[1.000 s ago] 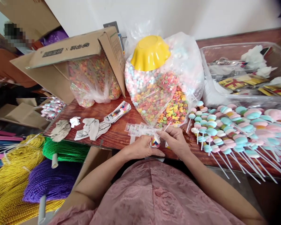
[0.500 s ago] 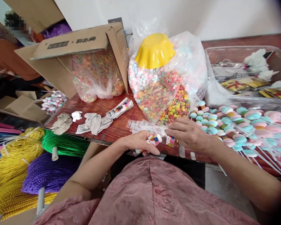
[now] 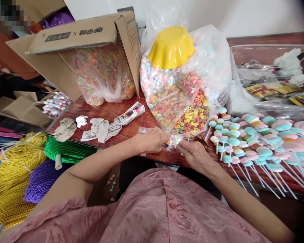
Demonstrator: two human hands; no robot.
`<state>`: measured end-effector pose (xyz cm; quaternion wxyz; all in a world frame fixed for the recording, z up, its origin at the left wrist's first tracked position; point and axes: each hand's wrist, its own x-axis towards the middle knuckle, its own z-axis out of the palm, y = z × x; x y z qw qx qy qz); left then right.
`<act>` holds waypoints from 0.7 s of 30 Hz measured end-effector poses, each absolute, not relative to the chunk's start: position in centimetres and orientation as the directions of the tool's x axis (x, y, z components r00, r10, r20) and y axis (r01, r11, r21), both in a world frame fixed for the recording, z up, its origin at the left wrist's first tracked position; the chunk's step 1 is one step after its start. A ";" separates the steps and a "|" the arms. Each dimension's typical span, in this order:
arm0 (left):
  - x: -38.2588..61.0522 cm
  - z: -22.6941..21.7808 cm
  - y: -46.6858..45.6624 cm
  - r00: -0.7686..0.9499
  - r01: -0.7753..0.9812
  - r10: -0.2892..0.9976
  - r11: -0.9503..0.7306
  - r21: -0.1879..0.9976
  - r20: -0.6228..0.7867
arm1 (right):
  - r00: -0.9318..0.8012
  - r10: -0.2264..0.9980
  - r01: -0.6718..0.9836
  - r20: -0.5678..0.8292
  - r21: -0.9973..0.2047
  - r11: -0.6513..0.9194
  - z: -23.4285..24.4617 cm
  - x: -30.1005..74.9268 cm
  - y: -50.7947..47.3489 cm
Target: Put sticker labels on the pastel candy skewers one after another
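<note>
My left hand is closed at the left end of a small printed clear plastic packet, its fingertips pressed on it. My right hand pinches the packet's right side between thumb and fingers. The packet lies low over the front of the table, and what is inside cannot be made out. Part of a clear printed wrapper shows behind my left hand. Just beyond both hands lies an open bag of colourful ring candies. Marshmallow skewers on white sticks lie right of my right hand.
A yellow bowl sits upside down on a bag of small marshmallows. A cardboard box holds more bagged candies. Grey gloves and a stack of wrappers lie left. A clear tub stands right; cord bundles hang left.
Both hands have moved and come closer together, now both on the packet. The white piece seen at my left fingers is no longer visible. The view has shifted slightly.
</note>
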<state>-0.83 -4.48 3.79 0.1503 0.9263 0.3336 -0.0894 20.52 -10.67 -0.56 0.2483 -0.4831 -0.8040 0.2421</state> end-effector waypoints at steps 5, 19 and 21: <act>-0.9 4.5 -3.8 0.754 0.650 0.569 -0.719 0.248 -0.328 | -0.395 0.871 0.696 0.293 -0.523 0.492 -0.8 20.3 -10.8; -2.3 8.6 -4.1 0.524 0.403 0.674 -0.734 0.546 0.521 | 0.104 0.954 0.423 0.282 -0.880 0.215 -3.0 17.7 -10.6; -2.6 7.8 -4.9 0.082 0.129 0.730 -0.683 0.719 0.678 | 0.177 0.962 0.235 0.208 -0.958 0.163 -2.9 17.7 -10.6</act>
